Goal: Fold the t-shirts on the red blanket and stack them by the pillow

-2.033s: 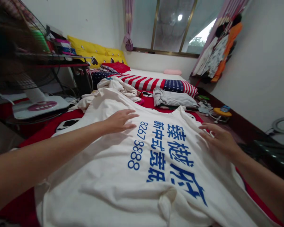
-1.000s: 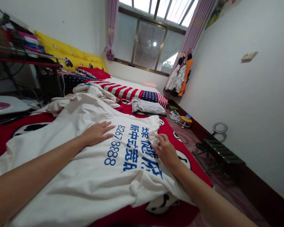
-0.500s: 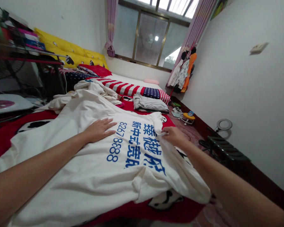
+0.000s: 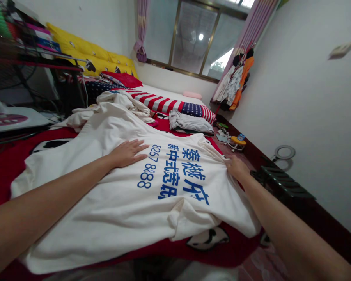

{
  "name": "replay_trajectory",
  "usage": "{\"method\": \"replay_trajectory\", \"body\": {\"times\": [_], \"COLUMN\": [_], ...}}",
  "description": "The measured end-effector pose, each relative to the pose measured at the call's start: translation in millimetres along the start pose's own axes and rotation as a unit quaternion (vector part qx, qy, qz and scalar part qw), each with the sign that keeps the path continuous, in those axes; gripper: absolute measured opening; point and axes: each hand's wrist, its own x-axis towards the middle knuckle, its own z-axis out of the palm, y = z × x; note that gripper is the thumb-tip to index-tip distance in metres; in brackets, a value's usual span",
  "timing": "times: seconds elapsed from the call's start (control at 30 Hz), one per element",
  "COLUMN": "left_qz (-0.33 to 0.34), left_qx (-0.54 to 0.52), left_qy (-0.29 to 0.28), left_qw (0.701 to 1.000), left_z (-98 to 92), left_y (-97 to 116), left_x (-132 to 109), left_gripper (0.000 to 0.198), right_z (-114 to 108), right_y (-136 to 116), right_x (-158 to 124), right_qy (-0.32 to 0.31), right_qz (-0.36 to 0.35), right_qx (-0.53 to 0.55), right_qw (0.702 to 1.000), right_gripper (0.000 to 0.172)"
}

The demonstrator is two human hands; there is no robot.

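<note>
Spreading the white shirt [image 4: 114,210] flat looked to be the step in hand. It lay on a red cover [image 4: 1,169] patterned with panda faces, right in front of the person. Beyond it were a rumpled heap of pale cloth [image 4: 124,102] and a folded grey pile [image 4: 190,121].

The left hand [image 4: 127,153] rested palm down beside the blue print [image 4: 172,173], its fingers loose and spread, gripping nothing. The right hand [image 4: 237,167] was curled at the shirt's right-hand edge, and its fingers seemed to pinch the fabric there.

As I judged it, the next move called for drawing that edge outward under light tension while the left palm kept the middle in place. A raised fold [image 4: 179,218] on the near side, by the end of the lettering, also wanted smoothing out.

The shirt's long axis appeared to run crosswise, from left to right. The printed rows ran from far to near, with the largest characters on the right and the digits on the left, so the print's top probably faced right. I could not tell the collar for certain.
</note>
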Motion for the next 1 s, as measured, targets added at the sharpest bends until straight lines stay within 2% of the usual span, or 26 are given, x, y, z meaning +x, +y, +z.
{"method": "replay_trajectory", "body": {"times": [0.07, 0.1, 0.17, 0.23, 0.3, 0.37, 0.43, 0.5, 0.53, 0.6, 0.63, 0.7, 0.8, 0.87, 0.9, 0.93, 1.0], "left_qz": [-0.002, -0.002, -0.002, -0.001, 0.001, 0.004, 0.006, 0.005, 0.004, 0.001, 0.0, 0.0, 0.003, 0.005, 0.006, 0.007, 0.009], "left_qx": [0.002, 0.003, 0.004, 0.005, 0.004, 0.0, -0.003, -0.002, -0.001, 0.0, -0.001, -0.001, 0.002, 0.007, 0.009, 0.01, 0.009], "left_qy": [-0.002, -0.004, -0.008, -0.009, -0.007, -0.004, -0.004, -0.004, -0.004, -0.006, -0.008, -0.009, -0.006, -0.003, -0.001, 0.001, 0.002], "left_qw": [1.0, 1.0, 1.0, 1.0, 1.0, 1.0, 1.0, 1.0, 1.0, 1.0, 1.0, 1.0, 1.0, 1.0, 1.0, 1.0, 1.0], "left_z": [-1.5, -2.4, -4.0, -5.1, -5.6, -5.6, -5.4, -5.0, -4.7, -4.0, -3.4, -2.1, -0.2, 0.7, 1.0, 1.3, 1.7], "left_y": [1, 2, 4, 5, 5, 5, 5, 5, 5, 4, 4, 3, 1, -1, -1, -2, -3], "left_x": [-1, -1, -2, -3, -4, -4, -4, -3, -3, -3, -2, -2, -1, 0, 0, 1, 1], "left_gripper": [0.067, 0.067, 0.066, 0.065, 0.064, 0.065, 0.065, 0.065, 0.065, 0.065, 0.066, 0.066, 0.067, 0.067, 0.067, 0.067, 0.068], "right_z": [-12, -19, -34, -47, -54, -56, -53, -47, -45, -45, -48, -58, -73, -71, -65, -56, -34], "right_y": [-1, -2, -6, -12, -16, -17, -13, -4, 1, 12, 15, 18, 7, -9, -19, -28, -47], "right_x": [-9, -16, -41, -77, -120, -158, -184, -195, -194, -184, -176, -155, -115, -88, -77, -67, -55], "right_qy": [0.036, 0.07, 0.143, 0.172, 0.13, 0.046, -0.001, 0.0, 0.001, -0.032, -0.066, -0.146, -0.252, -0.292, -0.283, -0.248, -0.127], "right_qz": [-0.037, -0.074, -0.179, -0.284, -0.354, -0.395, -0.406, -0.391, -0.383, -0.369, -0.358, -0.333, -0.331, -0.341, -0.34, -0.331, -0.291], "right_qx": [0.009, 0.025, 0.081, 0.141, 0.166, 0.145, 0.11, 0.096, 0.102, 0.128, 0.145, 0.174, 0.198, 0.217, 0.226, 0.227, 0.216], "right_qw": [0.999, 0.995, 0.97, 0.933, 0.911, 0.906, 0.907, 0.915, 0.918, 0.92, 0.92, 0.915, 0.888, 0.867, 0.868, 0.882, 0.923], "right_gripper": [0.054, 0.054, 0.043, 0.027, 0.014, 0.01, 0.011, 0.02, 0.022, 0.014, 0.012, 0.019, 0.024, 0.024, 0.022, 0.02, 0.013]}}
